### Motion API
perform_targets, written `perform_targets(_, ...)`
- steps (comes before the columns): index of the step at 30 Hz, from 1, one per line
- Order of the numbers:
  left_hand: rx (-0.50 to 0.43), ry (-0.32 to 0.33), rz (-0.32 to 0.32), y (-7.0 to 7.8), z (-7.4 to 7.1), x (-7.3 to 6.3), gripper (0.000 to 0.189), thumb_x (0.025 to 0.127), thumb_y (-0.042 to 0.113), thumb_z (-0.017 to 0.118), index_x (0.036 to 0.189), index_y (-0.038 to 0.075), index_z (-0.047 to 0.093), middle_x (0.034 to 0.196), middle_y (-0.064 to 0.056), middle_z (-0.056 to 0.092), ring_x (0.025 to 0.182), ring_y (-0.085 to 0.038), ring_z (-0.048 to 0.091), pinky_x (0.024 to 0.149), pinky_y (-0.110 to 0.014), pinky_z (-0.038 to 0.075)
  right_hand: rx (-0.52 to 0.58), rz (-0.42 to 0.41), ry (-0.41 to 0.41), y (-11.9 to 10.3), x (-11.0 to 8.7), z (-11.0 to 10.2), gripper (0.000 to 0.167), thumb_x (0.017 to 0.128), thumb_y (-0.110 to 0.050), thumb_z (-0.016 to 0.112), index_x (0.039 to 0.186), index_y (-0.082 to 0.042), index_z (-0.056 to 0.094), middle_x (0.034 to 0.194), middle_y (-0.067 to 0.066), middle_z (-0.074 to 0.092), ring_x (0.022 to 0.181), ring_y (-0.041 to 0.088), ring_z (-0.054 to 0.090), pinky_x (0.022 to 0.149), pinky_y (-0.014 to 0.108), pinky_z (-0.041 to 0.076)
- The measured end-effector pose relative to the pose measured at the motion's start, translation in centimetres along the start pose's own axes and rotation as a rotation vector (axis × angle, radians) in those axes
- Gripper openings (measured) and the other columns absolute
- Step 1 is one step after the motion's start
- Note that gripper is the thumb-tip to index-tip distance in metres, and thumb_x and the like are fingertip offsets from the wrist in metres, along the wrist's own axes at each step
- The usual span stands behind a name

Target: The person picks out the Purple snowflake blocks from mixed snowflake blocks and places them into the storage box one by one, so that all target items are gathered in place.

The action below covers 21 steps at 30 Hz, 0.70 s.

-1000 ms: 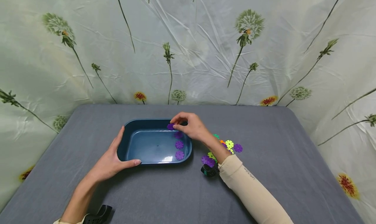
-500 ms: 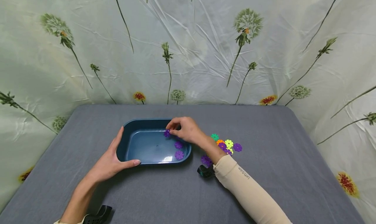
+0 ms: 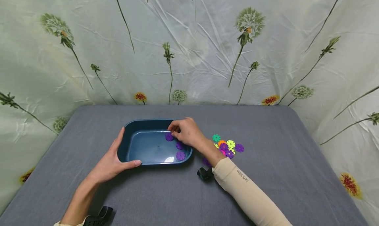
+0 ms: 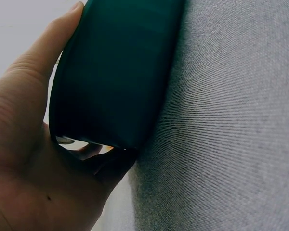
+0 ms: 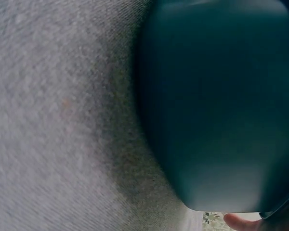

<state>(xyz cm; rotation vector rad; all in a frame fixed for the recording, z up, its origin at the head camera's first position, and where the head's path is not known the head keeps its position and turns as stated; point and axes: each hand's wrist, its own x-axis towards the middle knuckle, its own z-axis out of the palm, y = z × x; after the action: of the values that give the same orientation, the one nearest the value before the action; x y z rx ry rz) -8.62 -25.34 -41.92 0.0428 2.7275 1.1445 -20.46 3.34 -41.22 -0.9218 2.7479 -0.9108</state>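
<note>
Grey surface (image 3: 266, 186) — left hand (image 3: 109, 162) grips blue tray (image 3: 148, 150) at nine o'clock; right hand (image 3: 187, 133), at two, touches purple disc (image 3: 169, 138) — grip unclear.

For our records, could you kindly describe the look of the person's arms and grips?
The left grip and right grip are ungloved. The right sleeve is cream with dark lettering; the left sleeve shows only a cream edge. Black devices sit at both wrists.
</note>
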Motion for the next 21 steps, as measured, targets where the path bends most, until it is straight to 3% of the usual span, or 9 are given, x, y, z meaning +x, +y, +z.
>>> perform_targets(3, 0.002, 0.001, 0.003, 0.0, 0.0, 0.0, 0.135, 0.08, 0.042, 0.088, 0.167, 0.031, -0.016, 0.174, -0.026, -0.001, 0.154, -0.059, 0.016, 0.11, -0.083, 0.025, 0.009, 0.009, 0.001, 0.0, 0.0, 0.0, 0.017, 0.096, -0.011, 0.075, 0.113, -0.013, 0.077, 0.097, 0.001, 0.081, 0.095, 0.017, 0.075, 0.127, 0.052, 0.028)
perform_targets(5, 0.004, 0.0, 0.003, 0.0, 0.0, 0.0, 0.135, 0.08, 0.042, 0.088, 0.167, 0.031, -0.016, 0.174, -0.027, -0.001, 0.154, -0.059, 0.016, 0.11, -0.083, 0.025, 0.031, 0.011, 0.0, 0.1, -0.1, 0.0, 0.018, 0.096, -0.012, 0.075, 0.114, -0.012, 0.077, 0.1, 0.002, 0.081, 0.095, 0.018, 0.075, 0.121, 0.047, 0.038)
perform_targets(8, 0.008, -0.001, 0.001, -0.1, 0.1, -0.1, 0.135, 0.08, 0.043, 0.088, 0.167, 0.03, -0.016, 0.174, -0.027, -0.001, 0.154, -0.059, 0.017, 0.109, -0.083, 0.026, 0.098, 0.004, 0.003, 0.2, -0.2, 0.0, 0.019, 0.096, -0.009, 0.074, 0.115, -0.009, 0.077, 0.105, 0.005, 0.08, 0.096, 0.019, 0.074, 0.105, 0.04, 0.052)
perform_targets(11, 0.011, -0.001, -0.002, -0.1, 0.1, -0.1, 0.135, 0.08, 0.043, 0.088, 0.167, 0.029, -0.015, 0.174, -0.027, -0.001, 0.153, -0.06, 0.017, 0.109, -0.082, 0.027, 0.19, -0.002, 0.004, 0.3, -0.4, -0.1, 0.02, 0.095, -0.006, 0.074, 0.115, -0.006, 0.076, 0.11, 0.009, 0.078, 0.099, 0.021, 0.073, 0.09, 0.036, 0.058)
perform_targets(17, 0.013, 0.004, -0.001, 0.0, 0.1, -0.1, 0.135, 0.08, 0.045, 0.087, 0.167, 0.031, -0.015, 0.175, -0.025, -0.001, 0.154, -0.059, 0.017, 0.109, -0.083, 0.026, 0.286, -0.04, 0.016, 0.6, -1.0, -0.6, 0.022, 0.094, -0.004, 0.076, 0.116, -0.004, 0.075, 0.114, 0.011, 0.077, 0.102, 0.022, 0.072, 0.09, 0.032, 0.058)
perform_targets(21, 0.016, 0.008, 0.006, 0.1, 0.0, -0.1, 0.135, 0.08, 0.046, 0.087, 0.166, 0.033, -0.016, 0.175, -0.026, -0.001, 0.154, -0.06, 0.017, 0.109, -0.083, 0.026, 0.318, -0.061, 0.027, 0.7, -1.3, -1.2, 0.023, 0.094, -0.005, 0.076, 0.116, -0.004, 0.075, 0.115, 0.013, 0.076, 0.103, 0.022, 0.072, 0.093, 0.037, 0.058)
